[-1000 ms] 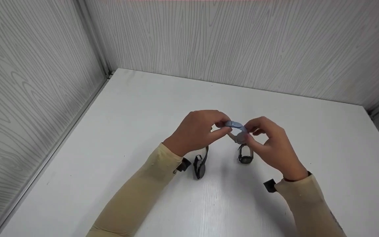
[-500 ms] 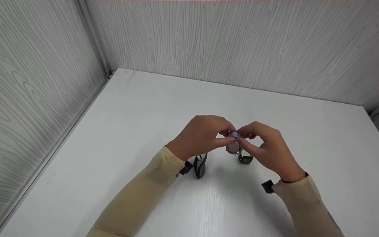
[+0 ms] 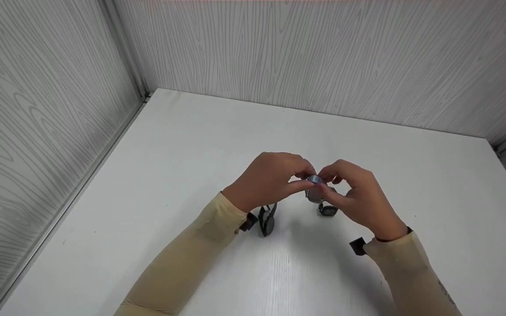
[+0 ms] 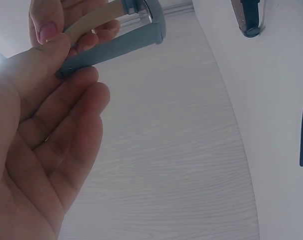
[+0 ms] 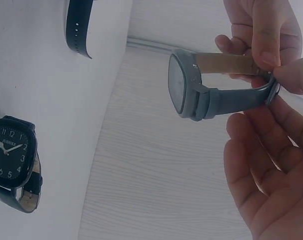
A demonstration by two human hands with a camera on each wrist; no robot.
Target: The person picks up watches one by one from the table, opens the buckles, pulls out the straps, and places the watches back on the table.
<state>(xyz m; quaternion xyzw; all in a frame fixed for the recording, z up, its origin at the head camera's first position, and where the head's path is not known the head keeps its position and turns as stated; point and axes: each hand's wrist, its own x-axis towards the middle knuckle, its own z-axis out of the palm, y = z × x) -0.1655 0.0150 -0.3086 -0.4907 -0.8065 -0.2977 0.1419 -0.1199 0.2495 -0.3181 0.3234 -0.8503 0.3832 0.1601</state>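
A wristwatch (image 5: 189, 85) with a blue-grey strap, tan on its inner side, is held up between both hands, its strap bent into a loop. My left hand (image 3: 275, 180) pinches the strap at the end away from the case. Thumb and fingers of my right hand (image 3: 360, 193) pinch the strap at the same spot, close to the left fingertips. In the head view the watch case (image 3: 313, 195) hangs below the fingers. The right wrist view shows the strap ends meeting near the buckle (image 5: 274, 92), partly covered by fingers.
On the white table (image 3: 218, 131) lie a dark watch (image 3: 267, 220) beside the left wrist and a smaller dark watch (image 3: 328, 210) under the hands. Wood-patterned panels (image 3: 301, 52) stand behind and at the sides. Small black wrist cameras (image 3: 358, 246) sit at the sleeves.
My hands have come closer together and the strap ends have met. The watch case has swung downward beneath the fingers. In the last half second almost nothing has moved.
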